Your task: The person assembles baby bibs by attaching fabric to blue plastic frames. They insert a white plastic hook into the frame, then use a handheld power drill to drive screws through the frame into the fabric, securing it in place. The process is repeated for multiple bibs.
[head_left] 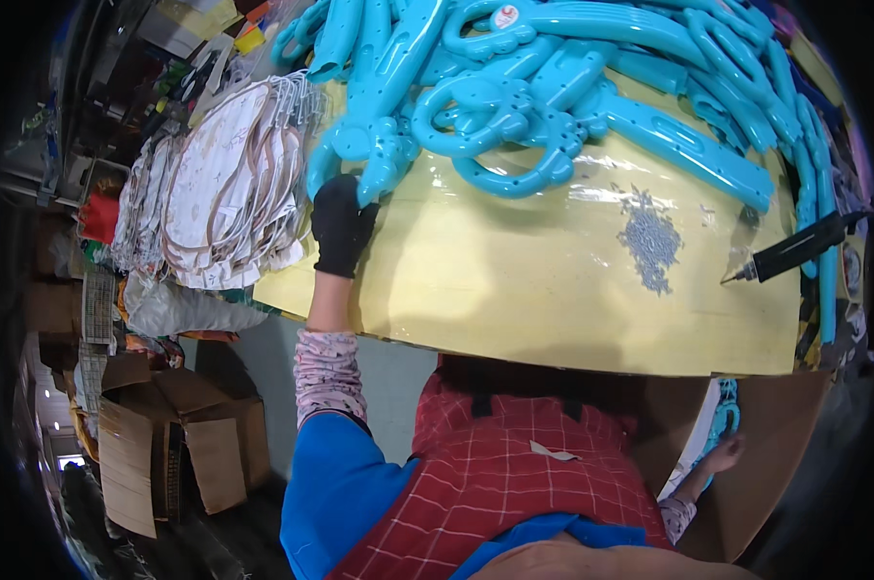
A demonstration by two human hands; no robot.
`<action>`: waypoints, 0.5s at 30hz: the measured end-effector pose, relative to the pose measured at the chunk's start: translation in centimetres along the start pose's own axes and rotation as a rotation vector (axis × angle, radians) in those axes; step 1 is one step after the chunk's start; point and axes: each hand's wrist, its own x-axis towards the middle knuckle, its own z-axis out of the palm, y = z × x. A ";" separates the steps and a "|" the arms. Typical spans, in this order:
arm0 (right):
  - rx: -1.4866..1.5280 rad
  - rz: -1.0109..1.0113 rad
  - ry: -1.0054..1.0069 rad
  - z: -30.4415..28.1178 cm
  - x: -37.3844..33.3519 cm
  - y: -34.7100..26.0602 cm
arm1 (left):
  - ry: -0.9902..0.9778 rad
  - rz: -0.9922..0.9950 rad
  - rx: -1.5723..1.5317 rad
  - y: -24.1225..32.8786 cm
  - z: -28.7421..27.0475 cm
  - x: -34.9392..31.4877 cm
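Head view: left hand (pixel 340 228) on turquoise hanger (pixel 386 155)

Hanger pile (pixel 553 87) at table's (pixel 514 290) far side; screw heap (pixel 649 242) right; electric screwdriver (pixel 804 246) beyond it; cardboard boxes (pixel 166 454) on floor left.

Left hand (pixel 341 227) fingers under glove, right hand (pixel 723 454) partly hidden below table (pixel 514 309)

Yellow table (pixel 514 290) bears turquoise hangers (pixel 553 87), probably small screws (pixel 651 237).
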 end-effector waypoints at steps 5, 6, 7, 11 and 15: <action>0.304 -0.407 -0.052 2.9 -0.2 -34.5 | 0.401 -0.337 -0.973 8.0 -7.2 -2.5; 0.351 -0.570 -0.136 4.0 -1.2 -38.1 | 0.463 -0.537 -1.526 9.5 -8.3 -4.3; 0.189 -0.933 -0.159 4.4 -2.6 -43.2 | 0.363 -0.368 -1.348 9.8 -9.5 -5.5; 0.096 -1.751 0.061 7.5 -7.9 -54.6 | -0.270 -0.319 -1.777 9.7 -11.2 -8.9; -0.080 -1.994 -0.144 3.1 -9.8 -60.5 | -0.820 -0.353 -2.072 7.4 -11.4 -9.6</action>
